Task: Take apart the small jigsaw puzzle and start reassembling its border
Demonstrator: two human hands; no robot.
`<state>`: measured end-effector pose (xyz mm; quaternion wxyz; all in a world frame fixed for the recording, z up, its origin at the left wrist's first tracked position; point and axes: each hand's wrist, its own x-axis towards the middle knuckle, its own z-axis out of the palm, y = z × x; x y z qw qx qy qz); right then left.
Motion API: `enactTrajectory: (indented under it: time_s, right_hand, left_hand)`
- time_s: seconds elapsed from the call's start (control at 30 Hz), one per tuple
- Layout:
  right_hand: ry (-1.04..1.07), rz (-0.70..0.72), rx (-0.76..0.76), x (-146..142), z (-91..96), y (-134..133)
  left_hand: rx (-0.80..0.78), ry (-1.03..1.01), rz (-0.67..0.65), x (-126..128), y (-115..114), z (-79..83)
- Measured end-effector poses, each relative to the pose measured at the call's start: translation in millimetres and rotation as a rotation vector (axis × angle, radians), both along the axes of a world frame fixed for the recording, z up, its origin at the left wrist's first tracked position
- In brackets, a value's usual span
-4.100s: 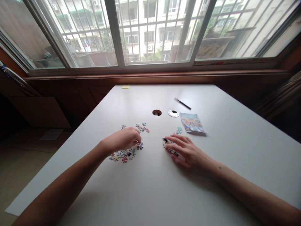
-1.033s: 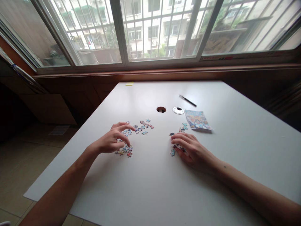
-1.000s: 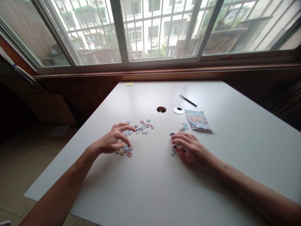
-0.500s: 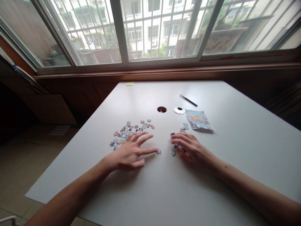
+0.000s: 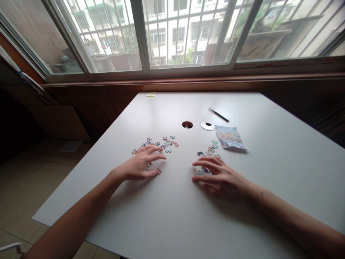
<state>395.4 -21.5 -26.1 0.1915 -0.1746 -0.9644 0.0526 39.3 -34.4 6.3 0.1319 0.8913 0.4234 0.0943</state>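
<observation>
Loose jigsaw puzzle pieces [image 5: 168, 142] lie in a scattered heap on the left side of the white table [image 5: 167, 216]. My left hand [image 5: 141, 163] is over the near part of that heap, fingers spread, hiding many pieces. Its thumb tip is at a single pinkish puzzle piece [image 5: 159, 171] at the heap's near edge; whether it presses on it I cannot tell. On the right is a smaller group of puzzle pieces [image 5: 211, 149]. My right hand [image 5: 215, 172] arches over its near part with fingers apart, and several pieces show between them.
Beyond the right group lies a colourful printed packet [image 5: 231, 137]. Farther back are a black pen [image 5: 219, 115], a silver round cover [image 5: 207, 126] and a round hole [image 5: 187, 125] in the tabletop. A yellow sticky note [image 5: 151, 94] is at the far edge, below the window [image 5: 185, 36].
My left hand has moved left, and the single pinkish piece has shifted left with it, nearer the left heap. My right hand's fingers have spread a little more. The view has shifted slightly.
</observation>
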Motion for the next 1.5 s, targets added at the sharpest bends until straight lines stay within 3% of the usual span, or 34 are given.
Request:
enactTrajectory:
  time_s: [0.1,0.17,0.33,0.53,0.77,1.0,1.1,1.27,1.4,1.5]
  right_hand:
    - [0.016,-0.066,-0.006,0,-1.6,0]
    - [0.016,-0.079,-0.007,0,-1.8,0]
    - [0.015,-0.076,-0.005,1,-1.4,0]
    - [0.012,-0.074,-0.006,1,-1.4,1]
    - [0.025,-0.078,-0.014,0,-1.6,-1]
    - [0.009,-0.080,-0.015,1,-3.1,1]
    - [0.024,-0.074,-0.012,0,-2.7,0]
    - [0.034,-0.075,-0.010,0,-2.1,0]
    - [0.041,-0.076,-0.014,0,-2.7,0]
    - [0.042,-0.082,-0.018,0,-3.3,1]
  left_hand:
    - [0.157,-0.050,0.193,5,3,-7.7]
    - [0.220,-0.053,0.232,-2,6,-5.8]
    - [0.181,0.005,0.109,-23,10,5.9]
    - [0.014,0.002,-0.053,-16,5,5.8]
    - [-0.012,-0.032,0.012,-28,6,21.5]
    - [0.008,0.035,-0.136,5,-6,5.4]
    - [0.014,0.023,-0.087,-2,-3,11.5]
    - [-0.020,-0.007,0.025,-37,7,28.9]
    - [-0.049,-0.007,0.006,-34,9,17.2]
    - [0.051,-0.058,0.082,-22,9,5.2]
